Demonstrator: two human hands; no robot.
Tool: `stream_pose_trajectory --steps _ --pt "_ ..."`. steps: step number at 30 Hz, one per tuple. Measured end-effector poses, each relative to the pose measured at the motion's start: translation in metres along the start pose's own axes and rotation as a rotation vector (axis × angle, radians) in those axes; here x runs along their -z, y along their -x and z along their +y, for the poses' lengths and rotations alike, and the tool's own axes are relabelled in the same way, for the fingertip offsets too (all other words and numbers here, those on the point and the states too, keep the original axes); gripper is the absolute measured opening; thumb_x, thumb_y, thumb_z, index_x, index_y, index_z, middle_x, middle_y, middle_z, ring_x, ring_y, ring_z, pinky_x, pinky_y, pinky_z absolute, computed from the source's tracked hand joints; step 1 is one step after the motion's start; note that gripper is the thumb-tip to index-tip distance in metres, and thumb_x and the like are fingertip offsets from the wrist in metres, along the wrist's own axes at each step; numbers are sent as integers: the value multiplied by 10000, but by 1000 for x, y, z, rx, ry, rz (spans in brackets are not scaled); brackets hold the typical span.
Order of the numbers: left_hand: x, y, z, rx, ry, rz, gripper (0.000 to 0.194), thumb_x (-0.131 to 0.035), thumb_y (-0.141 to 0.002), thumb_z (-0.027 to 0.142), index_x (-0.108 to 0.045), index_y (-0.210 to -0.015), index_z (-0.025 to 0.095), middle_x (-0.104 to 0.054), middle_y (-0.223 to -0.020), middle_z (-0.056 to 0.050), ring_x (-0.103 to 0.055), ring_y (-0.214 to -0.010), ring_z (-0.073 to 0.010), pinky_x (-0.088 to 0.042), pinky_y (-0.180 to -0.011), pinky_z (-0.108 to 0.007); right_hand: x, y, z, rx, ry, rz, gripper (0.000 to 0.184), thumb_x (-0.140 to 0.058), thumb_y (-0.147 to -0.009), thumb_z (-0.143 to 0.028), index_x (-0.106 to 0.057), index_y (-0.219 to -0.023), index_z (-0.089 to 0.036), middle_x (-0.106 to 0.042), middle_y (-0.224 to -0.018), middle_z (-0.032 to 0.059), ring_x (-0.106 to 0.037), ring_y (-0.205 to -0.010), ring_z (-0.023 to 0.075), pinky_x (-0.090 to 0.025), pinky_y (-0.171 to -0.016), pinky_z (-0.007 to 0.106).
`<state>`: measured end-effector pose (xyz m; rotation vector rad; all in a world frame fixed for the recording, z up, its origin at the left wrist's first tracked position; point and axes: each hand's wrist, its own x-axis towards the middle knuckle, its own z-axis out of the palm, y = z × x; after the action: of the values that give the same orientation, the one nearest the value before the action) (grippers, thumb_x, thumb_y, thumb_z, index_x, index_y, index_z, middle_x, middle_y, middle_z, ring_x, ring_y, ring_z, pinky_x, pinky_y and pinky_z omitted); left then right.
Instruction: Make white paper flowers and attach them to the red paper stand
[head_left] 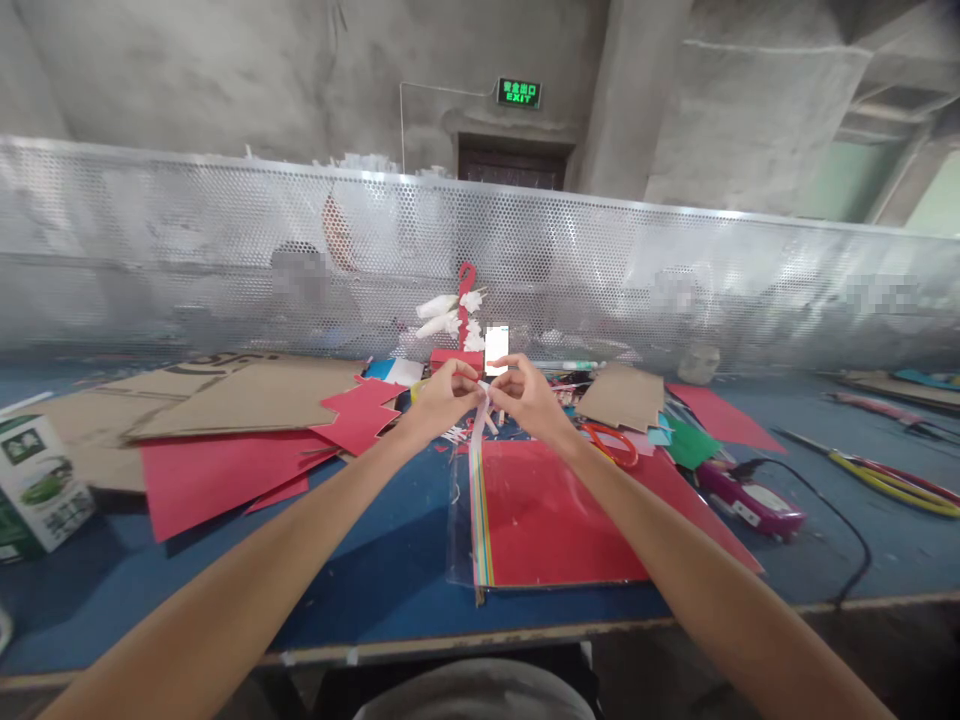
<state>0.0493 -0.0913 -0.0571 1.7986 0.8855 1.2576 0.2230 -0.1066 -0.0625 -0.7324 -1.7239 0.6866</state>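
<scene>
My left hand [448, 397] and my right hand [529, 395] meet over the middle of the table, fingertips pinched together. Between them is the upper end of a thin white strip [478, 430], probably paper. Its lower part hangs toward a clear-wrapped stack of red sheets [555, 510] with several coloured edges showing on the left. Just beyond my fingers stands a lit phone [496, 348]. Behind it, a red hook-topped stand [466, 285] carries white paper flowers [439, 315]. The exact fold of the strip is hidden by my fingers.
Cardboard [247, 395] and red sheets [217, 480] lie at left, near a carton [41, 485]. Orange-handled scissors [611, 445], a purple device with a cord [757, 500] and yellow-handled scissors [885, 480] lie at right. A perforated metal screen [600, 260] closes the back.
</scene>
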Motion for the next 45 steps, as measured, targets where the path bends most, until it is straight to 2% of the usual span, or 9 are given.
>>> stream_pose_trajectory --steps 9,20,29,35,39,45 --pt "-1 -1 -4 -92 -112 -12 301 -684 -729 226 -478 -946 201 -628 -733 10 -611 -672 -151 -446 -640 -291 -1 1 -2 25 34 17 368 -641 -753 -243 -481 -1083 -208 -612 -750 -15 -604 -664 139 -486 -624 274" --pt "-2 0 1 -75 -67 -10 276 -624 -679 134 -472 -899 200 -604 -701 22 -575 -621 -135 -422 -592 -270 -1 0 -1 -15 -25 -3 373 -643 -757 -261 -472 -1085 -210 -615 -743 -22 -594 -621 128 -481 -577 258" --pt "0 -1 0 -95 -51 4 259 -677 -707 193 -494 -891 194 -623 -730 11 -602 -658 -138 -450 -624 -271 0 0 -5 -30 -34 1 365 -644 -754 -271 -470 -1068 -209 -602 -734 -31 -588 -604 123 -499 -610 279" --pt "2 -3 -5 -163 -108 -17 263 -686 -742 250 -491 -907 193 -612 -731 11 -592 -649 -139 -447 -617 -276 1 0 -4 -31 -47 -10 383 -662 -758 -282 -471 -1081 -208 -621 -770 -11 -600 -632 131 -488 -602 274" --pt "2 -3 -5 -179 -112 -23 248 -674 -747 234 -499 -916 188 -606 -741 6 -590 -664 -143 -454 -631 -287 1 0 -2 -30 -66 -8 385 -665 -750 -259 -474 -1080 -205 -625 -779 -13 -596 -628 123 -494 -614 275" --pt "1 -1 -2 -76 -34 -34 257 -672 -769 238 -517 -967 186 -633 -839 -24 -632 -743 -158 -489 -698 -316 1 0 -2 -47 -128 -14 377 -656 -748 -251 -478 -1077 -211 -622 -785 -16 -604 -652 124 -520 -638 285"
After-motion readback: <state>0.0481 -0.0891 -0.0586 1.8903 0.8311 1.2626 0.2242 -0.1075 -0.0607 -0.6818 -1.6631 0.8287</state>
